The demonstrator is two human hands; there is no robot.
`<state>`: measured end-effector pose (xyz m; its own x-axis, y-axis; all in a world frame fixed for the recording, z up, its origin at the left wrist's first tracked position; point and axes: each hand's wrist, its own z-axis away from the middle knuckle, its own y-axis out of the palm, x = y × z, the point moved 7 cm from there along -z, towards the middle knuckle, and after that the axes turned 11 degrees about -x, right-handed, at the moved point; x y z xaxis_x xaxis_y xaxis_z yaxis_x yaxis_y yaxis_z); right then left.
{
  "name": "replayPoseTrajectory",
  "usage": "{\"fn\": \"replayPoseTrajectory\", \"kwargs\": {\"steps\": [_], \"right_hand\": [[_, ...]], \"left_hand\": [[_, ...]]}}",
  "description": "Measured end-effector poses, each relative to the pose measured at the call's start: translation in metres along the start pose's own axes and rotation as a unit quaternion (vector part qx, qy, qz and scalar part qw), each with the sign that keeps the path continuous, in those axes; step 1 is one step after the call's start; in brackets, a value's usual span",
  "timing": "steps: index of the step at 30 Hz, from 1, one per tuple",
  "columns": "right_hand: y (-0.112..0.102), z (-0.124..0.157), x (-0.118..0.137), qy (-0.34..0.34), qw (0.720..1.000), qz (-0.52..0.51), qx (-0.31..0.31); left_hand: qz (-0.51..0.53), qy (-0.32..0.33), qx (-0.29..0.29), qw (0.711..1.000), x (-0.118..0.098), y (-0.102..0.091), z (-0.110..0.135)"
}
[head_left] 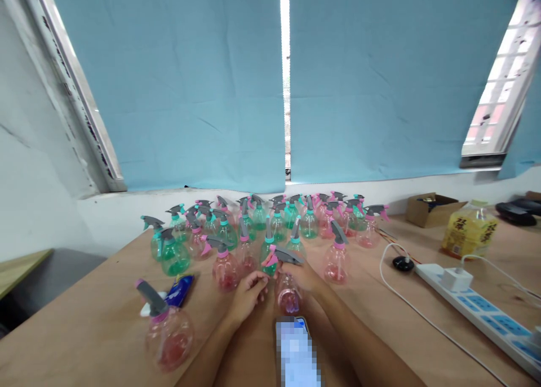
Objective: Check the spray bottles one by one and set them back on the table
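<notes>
My right hand (301,275) is closed around the neck of a clear pink spray bottle (288,298), just below its grey and pink trigger head. The bottle tilts, its round base towards me. To its left, my left hand (250,294) is held low over the table with curled fingers; whatever they may hold is hidden. A phone (296,350) with a blurred screen lies below the held bottle. Beyond my hands stand several pink and green spray bottles, among them a pink bottle (225,270) and a green bottle (269,246).
At front left stands a pink spray bottle (169,337), with a blue packet (180,290) behind it. On the right are a white power strip (477,311) with cables, a black round device (403,263), a yellow jug (470,229) and a cardboard box (435,211).
</notes>
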<state>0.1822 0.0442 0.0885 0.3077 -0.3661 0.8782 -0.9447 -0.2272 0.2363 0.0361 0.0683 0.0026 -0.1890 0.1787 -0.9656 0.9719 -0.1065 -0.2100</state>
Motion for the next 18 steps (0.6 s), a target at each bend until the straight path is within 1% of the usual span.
{"fn": "replayPoseTrajectory", "kwargs": {"steps": [3,10,13,16,18], "right_hand": [[-0.002,-0.002,-0.005,0.005,1.000,0.021,-0.010],[-0.009,-0.002,-0.016,-0.011,0.996,0.058,-0.071],[-0.013,0.005,-0.017,-0.053,0.989,0.078,-0.110],[-0.015,0.013,-0.011,-0.115,0.979,0.100,-0.136],[-0.015,0.017,-0.006,-0.141,0.969,0.126,-0.157]], "left_hand": [[0.003,-0.003,0.001,1.000,0.000,0.000,0.001],[0.015,-0.013,-0.012,1.000,-0.007,0.001,0.004],[0.011,-0.016,-0.016,1.000,-0.007,0.001,0.004],[0.007,-0.014,-0.017,1.000,-0.004,0.000,0.003],[0.010,-0.006,-0.013,1.000,-0.002,0.000,0.002]]}}
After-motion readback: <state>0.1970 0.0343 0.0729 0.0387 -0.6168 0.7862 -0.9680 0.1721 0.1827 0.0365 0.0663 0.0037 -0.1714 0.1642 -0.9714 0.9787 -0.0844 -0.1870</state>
